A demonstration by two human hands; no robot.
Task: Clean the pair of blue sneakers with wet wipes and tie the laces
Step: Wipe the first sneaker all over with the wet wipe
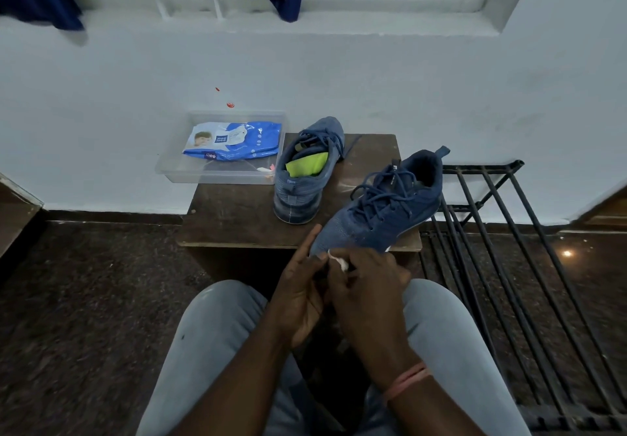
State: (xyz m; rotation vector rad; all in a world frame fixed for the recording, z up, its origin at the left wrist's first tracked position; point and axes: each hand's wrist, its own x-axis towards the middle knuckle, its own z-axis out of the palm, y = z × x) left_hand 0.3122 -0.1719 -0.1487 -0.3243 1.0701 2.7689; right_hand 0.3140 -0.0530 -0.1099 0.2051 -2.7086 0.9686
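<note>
Two blue sneakers stand on a small dark wooden stool [237,211]. The near sneaker [383,208] lies with its toe over the stool's front edge toward me, laces loose. The far sneaker [305,171] points away, a green insole showing inside, laces untied. My right hand [369,286] pinches a small crumpled white wet wipe [337,262] against the near sneaker's toe. My left hand [302,286] sits beside it, fingers extended up to the toe's left edge and touching it.
A clear plastic tray [176,171] holds a blue wet-wipes pack [234,142] at the stool's back left, against the white wall. A black metal rack [502,266] stands on the floor to the right. My knees in grey trousers are below the stool.
</note>
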